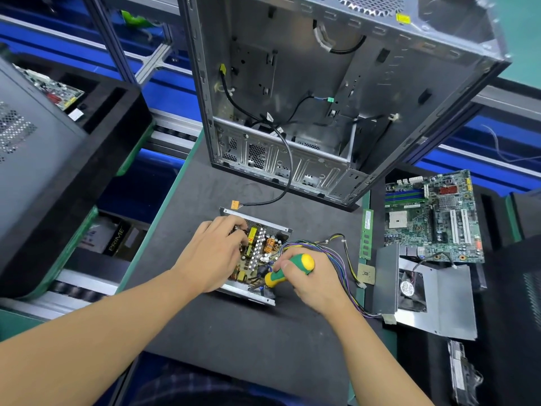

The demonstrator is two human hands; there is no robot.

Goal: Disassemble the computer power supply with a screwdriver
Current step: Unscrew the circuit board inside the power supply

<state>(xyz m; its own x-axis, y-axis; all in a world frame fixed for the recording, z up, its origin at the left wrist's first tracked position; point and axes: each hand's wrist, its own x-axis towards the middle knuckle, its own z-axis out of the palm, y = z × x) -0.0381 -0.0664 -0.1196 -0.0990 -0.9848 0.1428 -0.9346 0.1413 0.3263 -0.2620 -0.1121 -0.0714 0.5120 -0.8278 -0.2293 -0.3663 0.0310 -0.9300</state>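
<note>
The opened power supply (257, 253) lies on the dark mat, its metal tray holding a circuit board with a copper coil and yellow parts. My left hand (212, 253) rests over the board's left side, fingers curled down onto the components. My right hand (310, 281) grips a green and yellow screwdriver (289, 269), whose tip points down to the board's near right corner. A bundle of coloured wires (344, 253) runs from the board to the right. The supply's grey cover with a fan (424, 294) lies at the right.
An empty computer case (336, 92) stands upright behind the supply, a black cable trailing from it. A motherboard (433, 218) and a memory stick (366, 232) lie at the right. Another case (44, 159) sits on a black tray at the left.
</note>
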